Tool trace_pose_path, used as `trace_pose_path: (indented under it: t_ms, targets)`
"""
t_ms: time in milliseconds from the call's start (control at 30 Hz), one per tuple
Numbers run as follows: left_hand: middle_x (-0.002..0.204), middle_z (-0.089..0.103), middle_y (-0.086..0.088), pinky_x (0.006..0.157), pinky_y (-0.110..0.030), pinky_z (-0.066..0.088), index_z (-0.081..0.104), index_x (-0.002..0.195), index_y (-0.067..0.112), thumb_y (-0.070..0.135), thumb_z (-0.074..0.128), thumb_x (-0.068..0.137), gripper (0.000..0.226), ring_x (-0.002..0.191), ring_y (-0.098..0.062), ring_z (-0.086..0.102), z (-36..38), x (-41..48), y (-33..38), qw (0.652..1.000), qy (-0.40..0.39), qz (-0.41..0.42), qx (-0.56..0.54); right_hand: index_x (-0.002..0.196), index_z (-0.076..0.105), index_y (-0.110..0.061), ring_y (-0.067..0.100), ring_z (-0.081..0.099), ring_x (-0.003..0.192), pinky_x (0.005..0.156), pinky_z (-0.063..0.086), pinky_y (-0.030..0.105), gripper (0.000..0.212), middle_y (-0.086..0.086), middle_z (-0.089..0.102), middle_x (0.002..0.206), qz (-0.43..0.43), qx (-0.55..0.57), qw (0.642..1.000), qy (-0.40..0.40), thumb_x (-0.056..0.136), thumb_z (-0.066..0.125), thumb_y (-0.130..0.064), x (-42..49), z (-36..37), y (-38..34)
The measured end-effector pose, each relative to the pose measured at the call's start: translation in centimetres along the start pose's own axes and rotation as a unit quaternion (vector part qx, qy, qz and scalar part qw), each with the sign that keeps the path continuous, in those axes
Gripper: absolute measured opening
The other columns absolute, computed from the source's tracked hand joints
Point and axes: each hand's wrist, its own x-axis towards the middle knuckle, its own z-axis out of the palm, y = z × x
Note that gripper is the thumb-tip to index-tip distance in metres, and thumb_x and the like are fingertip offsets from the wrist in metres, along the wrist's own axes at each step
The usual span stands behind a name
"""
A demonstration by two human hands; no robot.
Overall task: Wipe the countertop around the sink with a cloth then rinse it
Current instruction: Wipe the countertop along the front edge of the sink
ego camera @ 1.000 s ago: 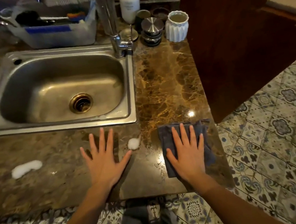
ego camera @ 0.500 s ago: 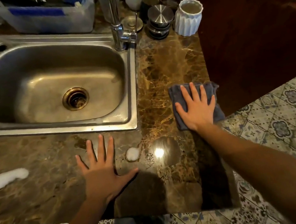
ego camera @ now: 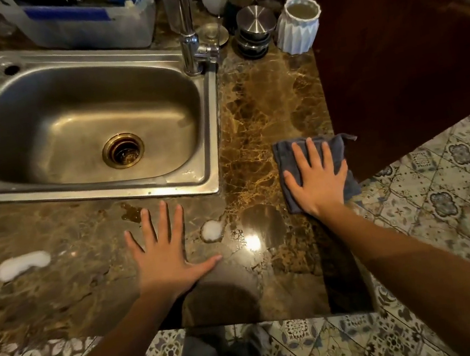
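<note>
Fingers spread flat, the right hand (ego camera: pixel 317 179) pressed the grey cloth (ego camera: pixel 286 155) onto the marble counter (ego camera: pixel 262 106) right of the sink (ego camera: pixel 212 138), gripping nothing, while the open left hand (ego camera: pixel 162 249) braced beside a foam blob (ego camera: pixel 211 230).

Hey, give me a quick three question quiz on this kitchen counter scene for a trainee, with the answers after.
1. True or false: the right hand presses flat on the cloth.
2. How many white foam patches lie on the countertop?
3. Which sits nearest the left hand: A the drain, B the small foam patch, C the white cup?

Key: 1 true. 2 two, the small one and the long foam patch. 3 B.
</note>
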Motion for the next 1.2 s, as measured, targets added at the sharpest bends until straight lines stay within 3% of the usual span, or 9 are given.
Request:
trace_pose_path:
  t_ms: [167,300,400,533,767,1000,1200]
  targets:
    - [0.161,-0.009,-0.004,0.110,-0.065,-0.007,0.000,0.153,0.025,0.098,0.018,0.062,0.119,0.146,-0.032,-0.014,-0.1,-0.1,0.0,1.000,-0.003,-0.003,-0.011,0.152,0.011,-0.035,0.029,-0.001,0.147,0.111,0.002,0.063,0.070,0.001,0.011,0.161,-0.018,0.014,1.000,0.000,0.088,0.015,-0.065,-9.0,1.5,-0.4]
    - [0.158,-0.019,-0.002,0.110,-0.063,-0.009,-0.008,0.152,0.026,0.099,0.012,0.059,0.120,0.144,-0.031,-0.021,-0.3,-0.2,0.1,1.000,-0.010,-0.007,-0.011,0.152,0.014,-0.034,0.029,-0.003,0.147,0.111,0.003,0.065,0.071,0.000,0.008,0.161,-0.028,0.012,1.000,-0.008,0.089,0.021,-0.066,-15.6,2.7,-1.4]
    - [0.160,-0.013,-0.004,0.110,-0.065,-0.006,-0.002,0.153,0.024,0.099,0.010,0.060,0.120,0.145,-0.032,-0.016,-0.3,-0.3,0.1,1.000,-0.008,-0.003,-0.013,0.152,0.021,-0.028,0.029,-0.003,0.147,0.111,-0.002,0.062,0.077,0.002,0.008,0.160,-0.011,0.021,0.999,-0.043,0.084,0.018,-0.065,-16.8,2.8,-2.2]
    - [0.161,-0.003,-0.007,0.110,-0.066,0.000,0.008,0.154,0.022,0.097,0.014,0.064,0.117,0.146,-0.034,-0.008,-0.3,-0.3,0.0,1.000,-0.011,0.006,-0.017,0.148,0.032,-0.017,0.037,0.017,0.144,0.113,0.013,0.058,0.070,0.014,0.025,0.156,-0.026,-0.014,0.999,-0.012,0.091,0.024,-0.057,-15.3,3.5,-3.4]
    - [0.161,0.005,-0.009,0.110,-0.067,0.004,0.012,0.154,0.019,0.095,0.017,0.066,0.115,0.147,-0.036,0.000,-0.1,-0.1,0.1,1.000,-0.005,0.010,-0.006,0.148,0.031,-0.021,0.032,0.011,0.146,0.116,0.010,0.057,0.064,0.009,0.023,0.158,-0.034,0.007,0.999,0.027,0.092,0.025,-0.052,-5.6,1.9,-4.3]
    - [0.161,0.003,-0.008,0.109,-0.066,0.003,0.014,0.153,0.020,0.095,0.023,0.065,0.116,0.147,-0.035,-0.002,0.0,0.0,0.0,1.000,0.003,0.003,-0.002,0.152,0.019,-0.023,0.030,0.000,0.147,0.117,0.000,0.053,0.060,0.005,0.009,0.161,-0.032,0.012,0.999,0.034,0.098,0.030,-0.048,6.7,0.3,-4.6]
    - [0.161,0.006,-0.007,0.110,-0.065,0.003,0.015,0.153,0.021,0.096,0.022,0.064,0.117,0.147,-0.035,0.001,-0.1,0.0,0.0,1.000,0.003,0.002,-0.003,0.154,0.010,-0.025,0.028,-0.006,0.147,0.115,-0.004,0.057,0.063,0.003,0.001,0.162,-0.054,-0.007,0.998,0.012,0.099,0.027,-0.050,8.0,-0.2,-4.4]
